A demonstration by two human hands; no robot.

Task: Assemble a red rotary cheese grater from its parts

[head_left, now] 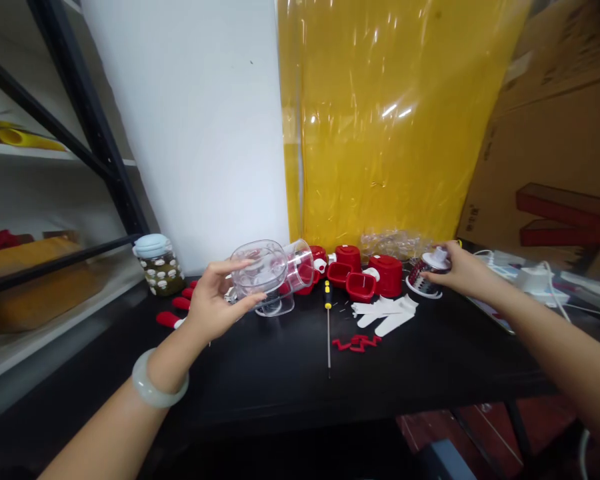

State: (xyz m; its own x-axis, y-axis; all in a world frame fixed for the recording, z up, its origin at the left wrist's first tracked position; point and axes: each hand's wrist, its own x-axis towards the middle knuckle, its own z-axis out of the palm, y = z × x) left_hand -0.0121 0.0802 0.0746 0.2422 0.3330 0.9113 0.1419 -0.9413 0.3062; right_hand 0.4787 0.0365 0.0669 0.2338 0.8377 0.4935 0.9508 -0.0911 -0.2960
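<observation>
My left hand [215,297] grips a clear plastic housing [261,268] with a round tube at its right side, held above the table's left half. Another clear piece [275,305] is behind and below it. My right hand [453,270] has its fingers around the white top of a metal grater drum [423,277] at the back right. Red housings [390,275] line the back middle. In front of them are white plastic parts [393,312], small red pieces [357,343] and a yellow-and-black screwdriver [328,297].
A lidded jar [159,265] and red-handled items [168,319] are at the back left. Crumpled clear plastic [395,244] rests against the yellow sheet [380,120]. White adapters and cables [537,283] lie at the right, below a large cardboard box [560,133].
</observation>
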